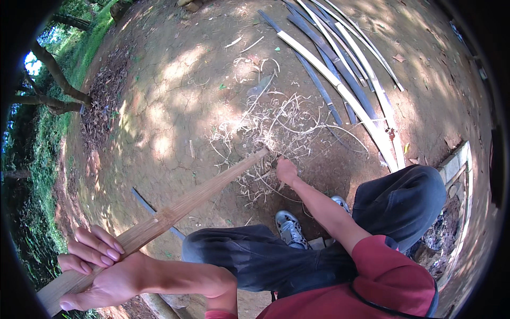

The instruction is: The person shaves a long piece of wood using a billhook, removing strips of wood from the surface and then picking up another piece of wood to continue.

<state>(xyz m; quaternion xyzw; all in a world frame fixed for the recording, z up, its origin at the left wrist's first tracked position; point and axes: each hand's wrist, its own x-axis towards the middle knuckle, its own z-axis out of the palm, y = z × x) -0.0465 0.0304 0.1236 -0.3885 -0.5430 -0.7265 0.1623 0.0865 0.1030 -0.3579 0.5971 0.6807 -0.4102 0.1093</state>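
The left hand (pixel 114 274), lower left, grips a wooden strip (pixel 199 192). The right hand (pixel 287 170), centre, is curled near its far end, contents indiscernible, amid pale shavings (pixel 289 114).

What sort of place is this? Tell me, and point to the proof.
Probably an outdoor work yard or clearing: bare brown earth ground, leafy green foliage and curly pale wood-like shavings.
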